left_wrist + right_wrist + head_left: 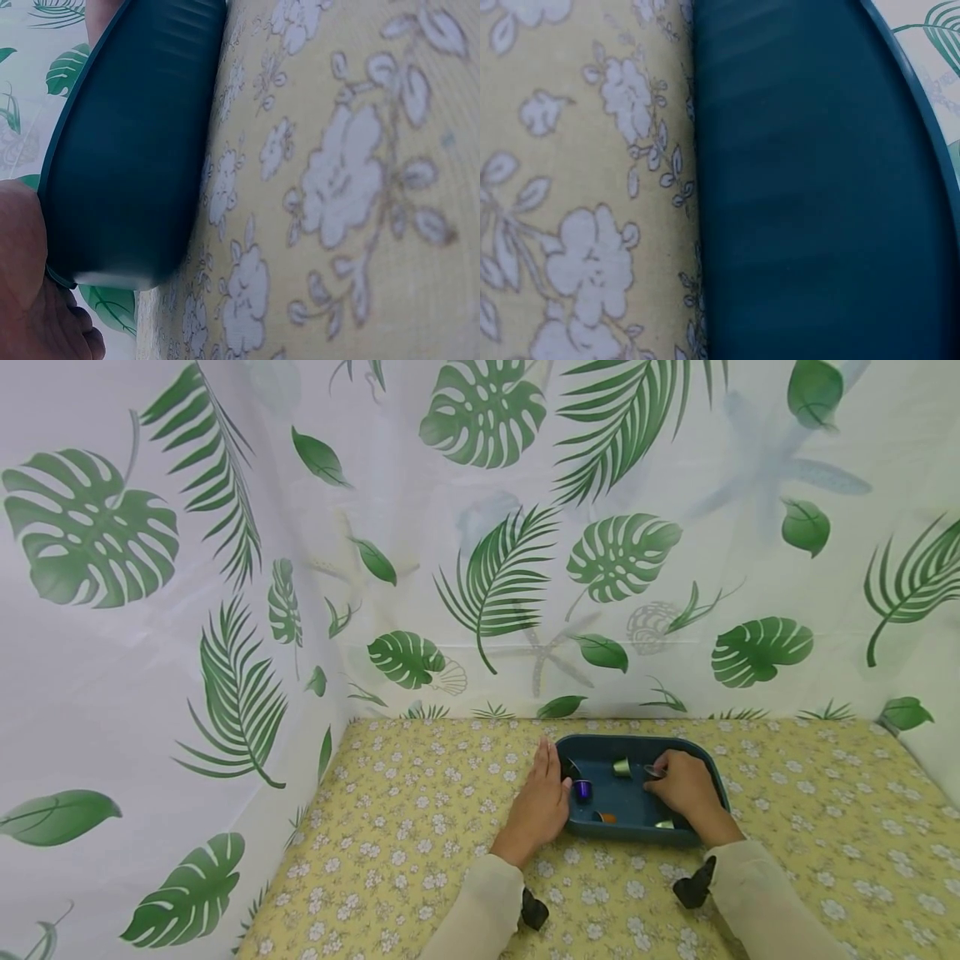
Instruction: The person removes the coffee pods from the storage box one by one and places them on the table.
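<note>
1. we see the tray [637, 739] on the floral cloth [420, 827], holding small capsules.
2. our right hand [686, 789] pinches a silver capsule [654, 771] inside it.
3. our left hand [542, 802], fingers straight and together, rests against the tray's left wall.

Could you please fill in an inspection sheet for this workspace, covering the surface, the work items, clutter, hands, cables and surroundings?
Surface: yellow floral tablecloth, flat.
Work items: dark teal tray holding small capsules: gold, purple, orange, another gold at the near wall.
Clutter: nothing seen.
Hands: left hand flat against the tray's left side; right hand inside the tray, pinching a silver capsule.
Cables: nothing seen; black wrist straps only.
Surroundings: white leaf-print curtain behind and to the left.
</note>
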Demonstrator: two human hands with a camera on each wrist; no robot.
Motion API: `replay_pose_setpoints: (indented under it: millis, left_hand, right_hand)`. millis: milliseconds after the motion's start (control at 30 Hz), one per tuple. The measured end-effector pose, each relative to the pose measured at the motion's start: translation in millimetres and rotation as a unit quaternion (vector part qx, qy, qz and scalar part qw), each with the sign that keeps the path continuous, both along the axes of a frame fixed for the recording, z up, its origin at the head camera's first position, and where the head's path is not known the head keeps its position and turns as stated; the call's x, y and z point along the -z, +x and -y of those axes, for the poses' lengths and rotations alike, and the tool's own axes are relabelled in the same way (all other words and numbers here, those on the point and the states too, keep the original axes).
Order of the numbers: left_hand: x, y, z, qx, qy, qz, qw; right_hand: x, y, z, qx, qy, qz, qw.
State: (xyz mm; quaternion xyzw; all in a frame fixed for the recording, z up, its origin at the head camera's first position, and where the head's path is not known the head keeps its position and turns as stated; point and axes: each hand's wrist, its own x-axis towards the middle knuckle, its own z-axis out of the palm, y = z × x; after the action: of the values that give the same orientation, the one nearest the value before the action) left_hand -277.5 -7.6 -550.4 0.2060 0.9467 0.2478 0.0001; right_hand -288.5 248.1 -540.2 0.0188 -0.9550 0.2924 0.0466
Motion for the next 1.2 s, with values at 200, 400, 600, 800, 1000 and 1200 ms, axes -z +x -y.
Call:
replay_pose_setpoints:
  millis: [200,400,600,800,1000,1200]
  left_hand:
    - [0.6,0.1,0.5,-0.003,0.001,0.002,1.0]
    - [2.1,-1.2,-0.4,-0.005,0.002,0.001,1.0]
    - [5.4,-3.1,-1.1,-0.005,-0.001,-0.002,1.0]
    - [4.0,-1.7,-4.0,0.001,0.01,0.002,0.9999]
    - [2.6,0.4,-2.4,-0.011,0.012,0.003,0.9999]
    - [0.5,2.4,-3.3,-0.003,0.022,0.007,0.9997]
  right_hand:
    - [0.7,-0.5,1.2,-0.006,-0.002,-0.003,1.0]
    - [-1.8,0.9,3.0,-0.007,-0.005,-0.009,1.0]
    - [-6.1,4.7,4.1,-0.008,-0.003,-0.029,1.0]
    - [-12.1,10.9,2.1,-0.01,0.002,-0.057,0.998]
    - [-23.9,19.1,6.3,-0.015,-0.004,-0.078,0.997]
    - [-33.3,29.5,6.4,-0.022,-0.017,-0.092,0.995]
